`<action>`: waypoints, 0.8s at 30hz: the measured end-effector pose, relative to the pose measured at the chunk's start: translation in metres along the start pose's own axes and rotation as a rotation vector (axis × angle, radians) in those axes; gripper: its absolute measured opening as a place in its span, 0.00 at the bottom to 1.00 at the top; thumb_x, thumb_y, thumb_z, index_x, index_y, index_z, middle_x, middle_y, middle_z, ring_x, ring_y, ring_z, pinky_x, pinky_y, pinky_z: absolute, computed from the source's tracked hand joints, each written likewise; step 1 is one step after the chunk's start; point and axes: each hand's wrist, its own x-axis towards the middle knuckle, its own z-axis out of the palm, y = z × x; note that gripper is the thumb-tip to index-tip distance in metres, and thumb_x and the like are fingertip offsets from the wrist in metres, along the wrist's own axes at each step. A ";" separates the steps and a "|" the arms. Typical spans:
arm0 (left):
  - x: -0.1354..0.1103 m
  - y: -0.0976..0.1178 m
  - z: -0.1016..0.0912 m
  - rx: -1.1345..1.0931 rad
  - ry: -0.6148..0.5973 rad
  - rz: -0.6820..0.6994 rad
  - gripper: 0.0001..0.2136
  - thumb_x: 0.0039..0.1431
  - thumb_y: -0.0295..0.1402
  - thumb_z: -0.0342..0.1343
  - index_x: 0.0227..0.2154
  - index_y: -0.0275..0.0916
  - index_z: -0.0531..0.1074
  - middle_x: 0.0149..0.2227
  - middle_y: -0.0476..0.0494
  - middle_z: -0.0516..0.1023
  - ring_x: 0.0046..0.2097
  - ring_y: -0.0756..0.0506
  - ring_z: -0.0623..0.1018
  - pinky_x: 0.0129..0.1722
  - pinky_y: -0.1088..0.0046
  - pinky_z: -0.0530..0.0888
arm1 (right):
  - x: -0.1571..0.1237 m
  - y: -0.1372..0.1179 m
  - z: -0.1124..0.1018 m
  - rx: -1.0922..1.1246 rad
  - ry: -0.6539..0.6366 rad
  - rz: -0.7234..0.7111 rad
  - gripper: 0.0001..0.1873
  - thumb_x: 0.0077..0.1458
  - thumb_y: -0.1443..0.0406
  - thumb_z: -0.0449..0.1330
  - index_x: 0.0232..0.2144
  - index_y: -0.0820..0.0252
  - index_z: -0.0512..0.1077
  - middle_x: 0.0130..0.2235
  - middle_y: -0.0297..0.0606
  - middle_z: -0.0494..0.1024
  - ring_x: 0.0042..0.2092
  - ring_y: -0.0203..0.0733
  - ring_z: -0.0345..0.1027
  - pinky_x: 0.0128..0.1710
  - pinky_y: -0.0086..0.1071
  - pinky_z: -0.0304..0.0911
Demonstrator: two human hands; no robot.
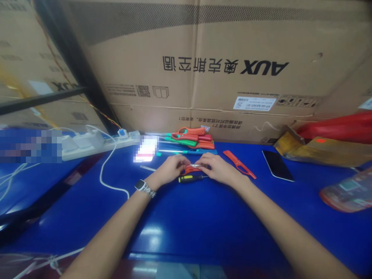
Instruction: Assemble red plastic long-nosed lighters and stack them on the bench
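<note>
Held thing: a small orange tool [191,169] with a thin shiny metal part on its upper side. The fingers cover most of it, so I cannot tell its full shape.
Where it is: between the two hands, low over the blue table [203,217], in the middle of the view and in front of the pile of tools.
Left hand [171,168]: the fingers are bent and closed on the left end of the orange tool. A watch [143,186] sits on this wrist.
Right hand [216,169]: the fingers are also curled and closed, pinching the right end of the orange tool at the metal part.
Screwdriver [190,178]: black and yellow handle, lying flat on the table just below the hands. Whether it touches them I cannot tell.
Pile of tools [193,139]: red and green handles, stacked close to the cardboard box [203,66].
Red plastic piece [240,164]: long and flat, lying on the table just to the right of the right hand.
Phone [277,165]: dark screen, lying flat, further to the right.
Power strip [87,145]: white, at the left, with a white cable [109,170] going from it over the table.
</note>
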 end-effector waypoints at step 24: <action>-0.004 0.008 0.000 -0.031 -0.064 0.060 0.08 0.58 0.36 0.59 0.33 0.36 0.77 0.38 0.42 0.79 0.38 0.45 0.77 0.41 0.68 0.73 | -0.007 -0.003 0.021 0.261 0.310 0.120 0.15 0.54 0.75 0.60 0.39 0.54 0.81 0.36 0.35 0.84 0.38 0.42 0.72 0.44 0.39 0.65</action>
